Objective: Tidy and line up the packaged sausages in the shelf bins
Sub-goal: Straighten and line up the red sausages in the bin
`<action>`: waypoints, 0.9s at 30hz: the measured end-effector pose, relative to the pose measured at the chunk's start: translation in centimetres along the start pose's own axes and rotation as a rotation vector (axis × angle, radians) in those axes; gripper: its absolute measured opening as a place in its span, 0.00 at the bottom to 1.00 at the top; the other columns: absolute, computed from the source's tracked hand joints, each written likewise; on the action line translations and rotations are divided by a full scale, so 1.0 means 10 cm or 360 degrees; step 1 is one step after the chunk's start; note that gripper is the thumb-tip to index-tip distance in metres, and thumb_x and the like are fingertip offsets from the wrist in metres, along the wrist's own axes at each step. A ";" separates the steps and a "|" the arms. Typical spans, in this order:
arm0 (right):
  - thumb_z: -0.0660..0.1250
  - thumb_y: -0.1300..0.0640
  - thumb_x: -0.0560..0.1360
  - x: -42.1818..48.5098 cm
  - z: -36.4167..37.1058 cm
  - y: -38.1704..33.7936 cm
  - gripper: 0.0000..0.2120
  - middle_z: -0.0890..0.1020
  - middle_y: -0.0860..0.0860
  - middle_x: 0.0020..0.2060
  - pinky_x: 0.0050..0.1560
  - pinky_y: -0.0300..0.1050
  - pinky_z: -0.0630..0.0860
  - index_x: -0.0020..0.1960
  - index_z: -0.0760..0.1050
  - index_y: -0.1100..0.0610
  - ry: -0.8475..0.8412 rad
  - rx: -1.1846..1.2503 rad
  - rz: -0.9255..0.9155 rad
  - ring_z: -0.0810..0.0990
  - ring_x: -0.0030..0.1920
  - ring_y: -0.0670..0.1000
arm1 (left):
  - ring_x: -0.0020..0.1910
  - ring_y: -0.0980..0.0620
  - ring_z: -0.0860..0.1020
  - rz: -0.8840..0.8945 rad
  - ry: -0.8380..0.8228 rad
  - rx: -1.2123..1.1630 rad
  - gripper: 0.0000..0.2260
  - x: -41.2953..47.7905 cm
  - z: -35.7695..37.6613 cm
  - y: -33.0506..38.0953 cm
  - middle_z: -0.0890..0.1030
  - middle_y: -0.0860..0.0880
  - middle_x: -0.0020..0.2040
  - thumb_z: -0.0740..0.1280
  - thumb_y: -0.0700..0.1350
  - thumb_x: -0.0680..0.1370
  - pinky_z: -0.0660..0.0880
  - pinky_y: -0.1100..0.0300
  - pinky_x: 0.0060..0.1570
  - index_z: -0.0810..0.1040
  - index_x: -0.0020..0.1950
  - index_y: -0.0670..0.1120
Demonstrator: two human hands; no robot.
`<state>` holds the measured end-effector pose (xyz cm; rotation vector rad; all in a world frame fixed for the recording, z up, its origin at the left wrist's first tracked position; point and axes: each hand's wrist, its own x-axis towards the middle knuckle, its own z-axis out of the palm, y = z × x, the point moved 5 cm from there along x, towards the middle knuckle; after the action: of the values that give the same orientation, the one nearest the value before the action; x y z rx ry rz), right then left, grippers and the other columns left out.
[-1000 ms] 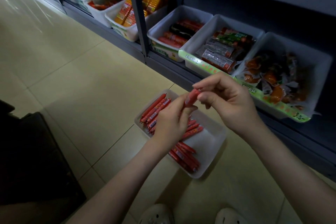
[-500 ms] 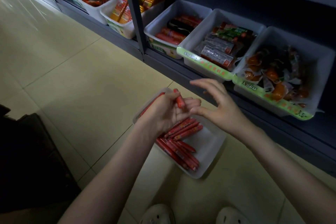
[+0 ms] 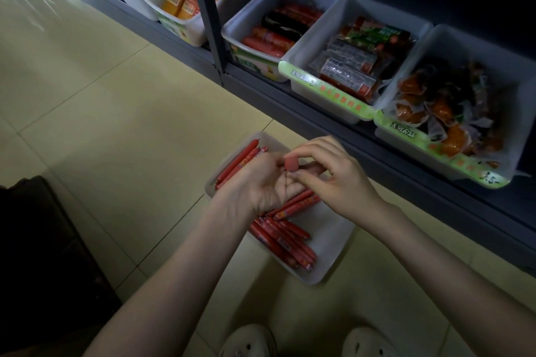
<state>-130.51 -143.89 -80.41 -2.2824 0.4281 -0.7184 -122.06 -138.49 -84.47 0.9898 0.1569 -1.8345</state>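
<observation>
The person is crouching in front of the shelf and is working over a white bin that is standing on the floor, just below the shelf edge. The left hand is lying palm up above the bin, and one red sausage is resting on it with its round end pointing toward the camera. The right hand is reaching over it, and its thumb and curved fingers are pinching this sausage near the end. The right hand is covering the left fingers, so it is not possible to tell whether they are closing around the sausage or only carrying it.

In the bin, a few sausages are lying straight along the far left wall, while the others are lying in a loose crossed pile nearer to the person. So the lining up seems to be only partly done.

The main risk is probably the handover between the two hands. The wrapper looks smooth, and if both hands are loosening at the same time, the sausage may be slipping out and falling onto the pile or onto the floor. A second risk is that the forearms are hanging low over the bin, so a careless move may be pushing the straight row out of line. The light is dim too, so the person may be turning a sausage the wrong way.
</observation>
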 end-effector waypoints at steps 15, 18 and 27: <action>0.67 0.52 0.76 -1.14 1.33 1.40 0.16 0.76 0.56 0.57 0.46 0.42 0.70 0.57 0.67 0.59 -0.1459 -0.0282 0.1389 0.76 0.53 0.54 | 0.56 0.39 0.76 0.0332 0.1296 0.3161 0.17 0.83 -1.20 0.03 0.74 0.40 0.61 0.50 0.50 0.83 0.72 0.48 0.52 0.63 0.66 0.41; 0.66 0.52 0.76 -1.18 1.41 1.44 0.16 0.76 0.57 0.56 0.47 0.41 0.68 0.58 0.71 0.61 -0.1453 -0.0371 0.1387 0.76 0.55 0.55 | 0.56 0.40 0.76 0.0349 0.1341 0.3332 0.16 0.82 -1.18 0.06 0.76 0.41 0.60 0.50 0.49 0.82 0.71 0.50 0.52 0.66 0.64 0.41; 0.64 0.51 0.78 -0.81 1.02 1.29 0.14 0.77 0.51 0.36 0.34 0.41 0.66 0.35 0.68 0.54 -0.1319 -0.0386 0.1301 0.76 0.42 0.53 | 0.60 0.42 0.72 0.0489 0.1402 0.3582 0.16 0.68 -1.05 0.10 0.73 0.42 0.61 0.55 0.50 0.80 0.68 0.52 0.56 0.69 0.63 0.43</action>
<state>-132.00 -143.74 -98.73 -2.0988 0.9585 0.6883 -116.49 -138.47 -95.74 2.8553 -1.7429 -0.4073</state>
